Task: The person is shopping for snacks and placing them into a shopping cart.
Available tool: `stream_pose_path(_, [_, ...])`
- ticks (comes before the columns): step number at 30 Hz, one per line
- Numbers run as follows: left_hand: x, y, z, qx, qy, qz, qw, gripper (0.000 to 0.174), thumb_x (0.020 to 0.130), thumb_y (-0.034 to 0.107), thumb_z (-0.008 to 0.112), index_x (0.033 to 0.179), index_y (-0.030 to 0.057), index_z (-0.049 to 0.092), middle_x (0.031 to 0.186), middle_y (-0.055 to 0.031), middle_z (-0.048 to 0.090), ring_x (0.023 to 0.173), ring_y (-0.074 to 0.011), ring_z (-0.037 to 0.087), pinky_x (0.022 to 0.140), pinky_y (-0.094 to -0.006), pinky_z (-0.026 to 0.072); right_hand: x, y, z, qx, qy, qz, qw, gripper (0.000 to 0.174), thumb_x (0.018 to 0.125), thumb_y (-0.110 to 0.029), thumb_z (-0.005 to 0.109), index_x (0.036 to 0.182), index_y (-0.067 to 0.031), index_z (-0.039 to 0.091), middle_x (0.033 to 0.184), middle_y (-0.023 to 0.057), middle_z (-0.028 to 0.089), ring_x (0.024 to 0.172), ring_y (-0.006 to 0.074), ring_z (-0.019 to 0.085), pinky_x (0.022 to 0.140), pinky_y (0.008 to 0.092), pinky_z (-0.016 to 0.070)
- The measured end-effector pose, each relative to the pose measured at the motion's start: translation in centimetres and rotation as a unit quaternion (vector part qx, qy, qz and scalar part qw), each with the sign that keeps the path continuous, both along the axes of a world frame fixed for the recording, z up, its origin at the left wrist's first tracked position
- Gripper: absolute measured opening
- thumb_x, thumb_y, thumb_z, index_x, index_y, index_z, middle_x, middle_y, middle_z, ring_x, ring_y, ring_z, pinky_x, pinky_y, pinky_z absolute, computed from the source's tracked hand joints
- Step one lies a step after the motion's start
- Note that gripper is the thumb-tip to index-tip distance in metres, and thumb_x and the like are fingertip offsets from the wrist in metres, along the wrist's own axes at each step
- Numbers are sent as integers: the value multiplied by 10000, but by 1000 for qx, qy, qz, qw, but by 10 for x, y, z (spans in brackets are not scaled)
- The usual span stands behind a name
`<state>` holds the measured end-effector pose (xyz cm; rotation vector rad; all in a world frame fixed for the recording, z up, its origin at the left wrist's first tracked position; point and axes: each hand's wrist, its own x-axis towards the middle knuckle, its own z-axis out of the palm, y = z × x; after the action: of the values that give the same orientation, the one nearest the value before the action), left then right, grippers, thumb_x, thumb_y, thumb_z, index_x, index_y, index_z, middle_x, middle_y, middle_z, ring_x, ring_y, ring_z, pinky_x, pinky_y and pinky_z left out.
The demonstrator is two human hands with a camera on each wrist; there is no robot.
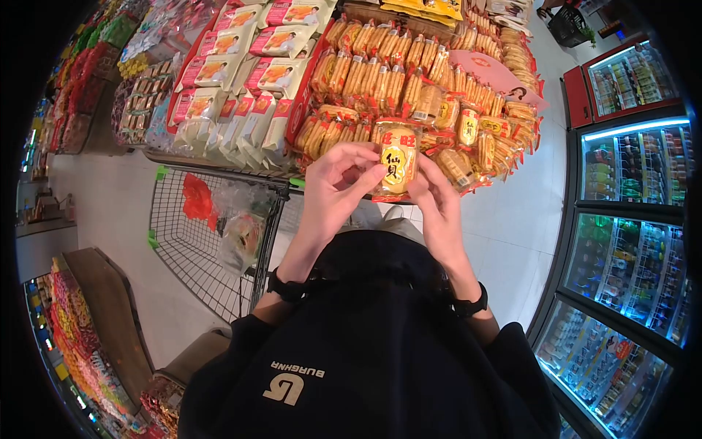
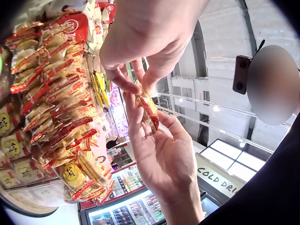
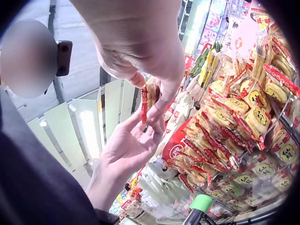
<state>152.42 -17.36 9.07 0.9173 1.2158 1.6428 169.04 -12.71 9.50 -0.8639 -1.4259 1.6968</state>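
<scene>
A clear packet of rice crackers [image 1: 395, 162] with red ends and a yellow label is held upright in front of the chest, its printed face toward the head camera. My left hand [image 1: 335, 189] pinches its left edge between thumb and fingers. On the opposite edge, my right hand [image 1: 440, 208] grips it the same way. In the left wrist view the packet [image 2: 149, 112] appears nearly side-on between both hands. The right wrist view also catches its thin red side [image 3: 144, 101]. Just beyond the hands lie rows of matching cracker packets [image 1: 373, 80].
White and pink bags [image 1: 281, 40] fill the display's left part. A wire shopping cart [image 1: 197, 256] holding a red bag [image 1: 197, 197] stands to the left, beside the display. Lit drink fridges [image 1: 632, 164] line the right side. A low wooden stand [image 1: 102, 293] is at lower left.
</scene>
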Motion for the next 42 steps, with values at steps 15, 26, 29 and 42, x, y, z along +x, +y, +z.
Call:
stream_pose_path(15, [-4, 2, 3, -3, 8, -19, 1000, 209, 909, -3, 697, 1095, 7, 603, 919, -74, 708, 845, -84, 663, 718, -230, 541, -2, 1, 11, 23, 2, 9, 1000, 455, 1035, -81, 462, 1458, 63, 376, 1288, 96, 569, 1212, 145, 517, 1044, 284, 384])
stream_pose_path(26, [-7, 10, 12, 25, 53, 77, 995, 192, 949, 48, 666, 1133, -1, 686, 945, -34, 645, 734, -42, 551, 600, -198, 436, -10, 0, 2, 4, 3, 63, 998, 506, 941, -7, 648, 1397, 36, 433, 1296, 116, 593, 1201, 154, 556, 1020, 320, 446])
stream_pose_path(29, [-12, 11, 15, 46, 29, 86, 995, 118, 935, 40, 676, 1023, -18, 730, 930, -38, 635, 707, -50, 549, 584, -207, 425, -11, -1, 3, -24, 14, 92, 995, 505, 945, -11, 650, 1392, 32, 419, 1295, 117, 597, 1202, 154, 561, 1021, 315, 441])
stream_pose_path(42, [-22, 8, 19, 32, -74, 58, 995, 89, 884, 12, 695, 912, -54, 747, 883, -49, 601, 679, -87, 582, 597, -230, 441, -14, 0, 5, 3, 19, 142, 990, 448, 974, 24, 563, 1383, 33, 379, 1259, 147, 586, 1108, 248, 647, 950, 372, 535])
